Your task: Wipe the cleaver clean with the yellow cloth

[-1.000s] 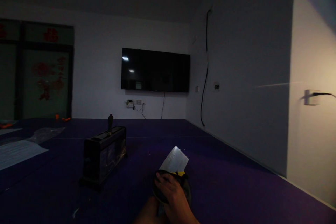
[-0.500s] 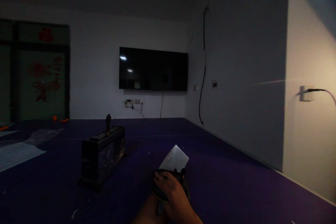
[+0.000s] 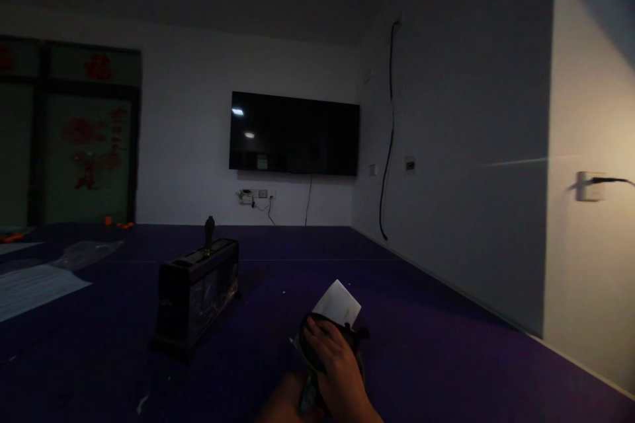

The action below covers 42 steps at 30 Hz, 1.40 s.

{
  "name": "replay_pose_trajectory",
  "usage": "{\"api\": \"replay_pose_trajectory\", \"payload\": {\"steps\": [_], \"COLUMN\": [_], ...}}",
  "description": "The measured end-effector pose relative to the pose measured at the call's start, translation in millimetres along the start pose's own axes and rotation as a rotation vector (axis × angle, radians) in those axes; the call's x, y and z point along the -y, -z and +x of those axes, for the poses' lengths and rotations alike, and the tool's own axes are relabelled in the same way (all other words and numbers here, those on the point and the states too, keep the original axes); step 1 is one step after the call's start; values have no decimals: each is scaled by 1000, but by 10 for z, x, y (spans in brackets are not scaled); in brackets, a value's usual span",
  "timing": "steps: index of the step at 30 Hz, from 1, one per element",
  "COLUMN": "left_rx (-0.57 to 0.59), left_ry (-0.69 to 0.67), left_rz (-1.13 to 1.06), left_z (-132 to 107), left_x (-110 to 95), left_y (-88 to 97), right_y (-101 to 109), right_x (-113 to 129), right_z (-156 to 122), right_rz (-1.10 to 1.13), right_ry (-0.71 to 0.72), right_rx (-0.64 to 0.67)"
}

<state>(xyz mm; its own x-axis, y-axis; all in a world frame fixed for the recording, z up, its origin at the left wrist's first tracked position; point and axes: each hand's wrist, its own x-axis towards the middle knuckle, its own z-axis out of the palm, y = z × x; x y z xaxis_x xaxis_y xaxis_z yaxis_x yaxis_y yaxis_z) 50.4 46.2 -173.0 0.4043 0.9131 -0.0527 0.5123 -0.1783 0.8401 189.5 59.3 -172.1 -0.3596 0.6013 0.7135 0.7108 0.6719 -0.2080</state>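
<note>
Low in the middle of the head view, my right hand (image 3: 340, 370) is closed over a dark, rounded object (image 3: 312, 347) whose kind I cannot make out in the dim light. A small dark knob or lever (image 3: 364, 332) sticks out on its right side. Beyond it, a pale flat sheet (image 3: 338, 304) shows a squared corner pointing away from me. My left hand (image 3: 285, 400) is below and to the left, smeared by motion, its fingers unclear. Between the hands a narrow greyish piece (image 3: 308, 393) hangs under the dark object.
A black box-shaped device (image 3: 198, 294) with an upright handle stands on the purple surface (image 3: 436, 350) to the left. Printed papers (image 3: 40, 291), clear plastic (image 3: 89, 253) and orange pieces (image 3: 125, 225) lie farther left. A wall runs along the right; a television (image 3: 295, 133) hangs at the back.
My right hand and the dark object have shifted slightly right and turned a little; less of the pale sheet shows. My left hand has moved down and blurred. The whole view has shifted slightly.
</note>
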Motion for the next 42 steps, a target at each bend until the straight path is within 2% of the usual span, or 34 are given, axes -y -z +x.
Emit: {"api": "replay_pose_trajectory", "payload": {"steps": [3,8,13,18,24,30,38,42], "left_rx": [-13,-109,-176,-199,-178,-102,-46,21], "left_ry": [-49,-56,-48,-55,-77,-121,-197,-196], "left_rz": [4,-20,-46,-52,-36,6,55,100], "left_z": [43,116,152,89,28,163,-46,4], "left_x": [0,-11,-20,20,100,65,108,174], "left_y": [-33,-102,-132,-126,-100,-122,-44,-28], "right_y": [-10,18,31,-37,-14,17,-7,-31], "right_x": [62,200,247,214,221,204,-100,-154], "right_z": [33,72,76,74,51,42,-18,-47], "right_rz": [49,106,125,110,108,115,22,-5], "right_ry": [26,45,95,150,89,12,-32,-21], "right_rx": [98,257,243,207,237,161,-91,-133]}}
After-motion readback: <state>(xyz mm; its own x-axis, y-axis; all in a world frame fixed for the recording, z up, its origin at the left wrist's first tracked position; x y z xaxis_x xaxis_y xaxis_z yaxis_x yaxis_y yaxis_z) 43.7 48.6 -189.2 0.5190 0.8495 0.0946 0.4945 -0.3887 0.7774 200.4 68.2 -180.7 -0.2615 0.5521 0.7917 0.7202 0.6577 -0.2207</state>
